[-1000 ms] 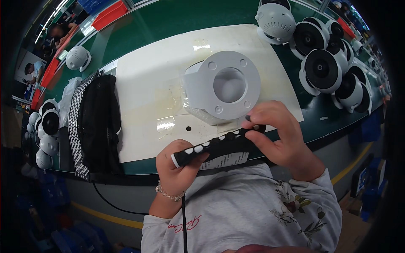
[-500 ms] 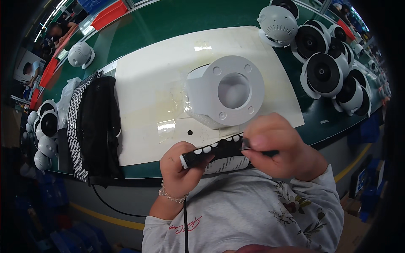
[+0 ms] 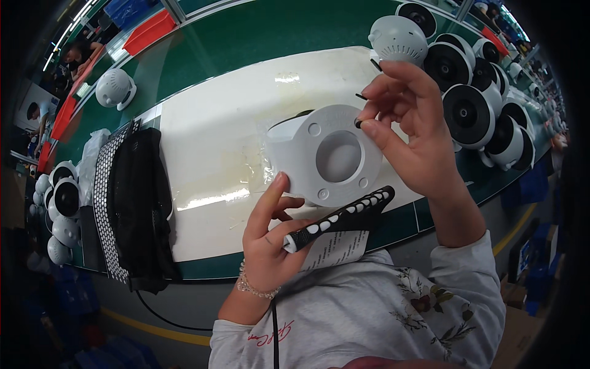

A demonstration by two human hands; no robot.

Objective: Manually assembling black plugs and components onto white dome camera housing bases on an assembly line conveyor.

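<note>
A white camera-like device lies with its round base turned up, showing a ring with several shallow round recesses about a wide hollow. My left hand grips a black sheet with rows of white dots and a printed white backing, while its index finger touches the device's side. Above the base's right rim, my right hand pinches a small black pad between thumb and finger. Two more small dark pads, an upper pad and a lower pad, stick to its other fingertips.
The device rests on a pale taped board over a green table. Several white devices with black round fronts crowd the right; more stand at the left. Black fabric and mesh lie left of the board. A red tray stands far left.
My right hand has moved from the dotted sheet up to the device's base, bringing small black pads. My left index finger has stretched out onto the device, which has turned slightly.
</note>
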